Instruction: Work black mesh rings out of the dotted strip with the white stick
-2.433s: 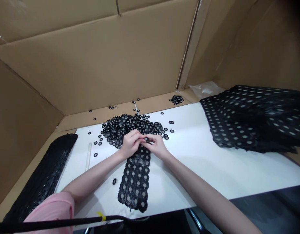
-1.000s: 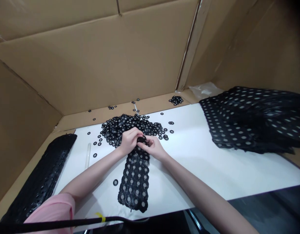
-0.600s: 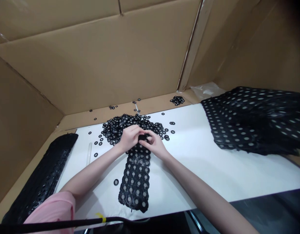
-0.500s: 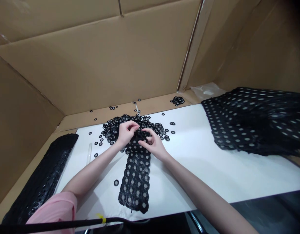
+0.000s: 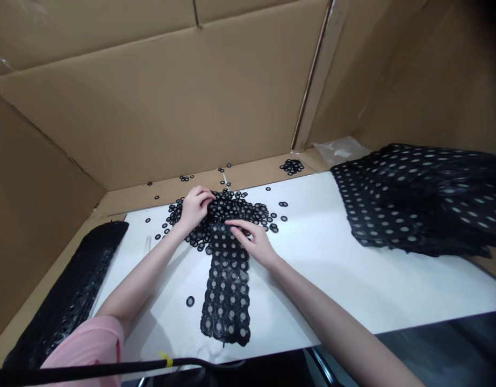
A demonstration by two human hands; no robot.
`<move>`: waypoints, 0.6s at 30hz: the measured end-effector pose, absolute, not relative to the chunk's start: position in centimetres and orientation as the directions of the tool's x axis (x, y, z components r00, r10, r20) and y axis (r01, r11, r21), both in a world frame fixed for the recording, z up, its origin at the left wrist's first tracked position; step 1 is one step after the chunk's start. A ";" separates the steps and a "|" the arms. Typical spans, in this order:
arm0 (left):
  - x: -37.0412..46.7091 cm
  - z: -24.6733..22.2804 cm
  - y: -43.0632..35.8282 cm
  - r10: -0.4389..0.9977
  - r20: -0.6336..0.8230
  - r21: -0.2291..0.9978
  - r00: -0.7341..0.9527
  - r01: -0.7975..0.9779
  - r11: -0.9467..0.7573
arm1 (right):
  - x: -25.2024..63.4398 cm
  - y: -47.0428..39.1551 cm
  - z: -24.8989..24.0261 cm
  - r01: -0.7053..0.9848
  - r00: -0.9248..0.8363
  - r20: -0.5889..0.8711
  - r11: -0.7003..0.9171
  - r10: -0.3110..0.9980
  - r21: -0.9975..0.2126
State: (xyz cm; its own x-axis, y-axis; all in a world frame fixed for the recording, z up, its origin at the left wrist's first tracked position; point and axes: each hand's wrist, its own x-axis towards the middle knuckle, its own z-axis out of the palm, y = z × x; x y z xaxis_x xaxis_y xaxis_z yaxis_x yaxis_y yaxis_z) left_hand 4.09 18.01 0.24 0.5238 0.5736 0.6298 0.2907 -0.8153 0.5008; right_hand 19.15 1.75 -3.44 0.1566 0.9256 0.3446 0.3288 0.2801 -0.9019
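A black strip (image 5: 227, 285) covered in rows of pale round centres lies on the white board, running from the near edge up to my hands. Behind it spreads a heap of small black rings (image 5: 231, 207). My left hand (image 5: 196, 207) is over the heap's left side, fingers bent and pressed together at the tips; whatever they pinch is too small to make out. At the strip's far right corner, my right hand (image 5: 256, 242) has its thumb and fingers closed on the edge.
A large dotted black sheet (image 5: 396, 209) lies crumpled at right, near a clear plastic bag (image 5: 340, 149). On the left rests a long black bundle (image 5: 66, 290). Cardboard walls (image 5: 231, 97) enclose the board. A small ring cluster (image 5: 292, 166) sits at the back.
My left hand has moved up and left, away from my right hand, over the heap. My right hand has come down onto the strip's far edge. The strip has shifted slightly right.
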 end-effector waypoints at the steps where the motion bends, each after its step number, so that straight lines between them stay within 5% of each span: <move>1: 4.0 0.2 17.8 0.555 0.630 0.477 0.543 0.294 -0.828 | 19.2 1.8 -3.5 0.326 0.148 0.343 0.282 0.928 -0.902; 10: 1.9 -0.3 13.0 0.263 0.560 0.361 0.785 0.055 -0.931 | 19.5 2.2 -4.3 0.242 0.255 0.276 0.216 0.927 -0.946; 18: 2.5 -3.2 11.3 0.309 0.647 0.309 0.697 0.131 -0.942 | 19.6 2.0 -4.2 0.238 0.192 0.301 0.253 0.934 -0.938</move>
